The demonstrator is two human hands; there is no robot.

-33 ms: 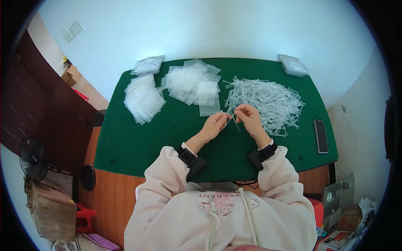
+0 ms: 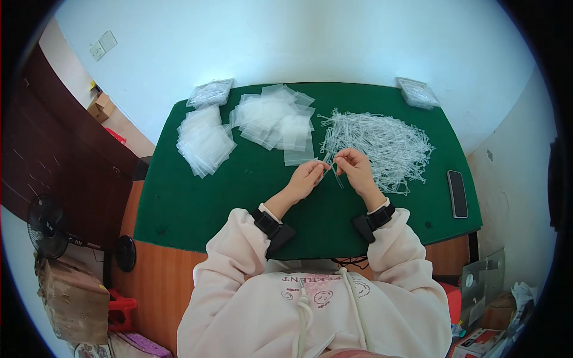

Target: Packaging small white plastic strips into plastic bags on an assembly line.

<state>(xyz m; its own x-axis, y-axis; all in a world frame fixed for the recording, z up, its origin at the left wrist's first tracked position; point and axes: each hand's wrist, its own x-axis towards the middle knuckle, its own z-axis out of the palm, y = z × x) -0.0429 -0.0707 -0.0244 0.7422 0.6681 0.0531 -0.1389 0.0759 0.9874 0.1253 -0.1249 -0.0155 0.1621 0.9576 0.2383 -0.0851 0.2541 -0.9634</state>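
Observation:
Both my hands meet over the green table [image 2: 250, 209], near its middle. My left hand [image 2: 305, 179] is closed in a pinch on thin clear plastic pieces, whose ends stick out between the hands. With thumb and forefinger together, my right hand [image 2: 354, 169] pinches another thin clear piece [image 2: 339, 180], which points down toward me. Just beyond and right of that hand spreads a large heap of clear thin pieces with looped ends [image 2: 382, 146]. Flat clear plastic bags [image 2: 271, 119] lie in a loose pile beyond my left hand.
A second pile of clear bags [image 2: 206, 143] lies at the left. Clear packs stand at the far left corner [image 2: 210, 93] and far right corner [image 2: 418, 93]. A phone [image 2: 457, 194] rests near the right edge. Beside the table are a fan [image 2: 48, 224] and a cardboard box [image 2: 71, 298].

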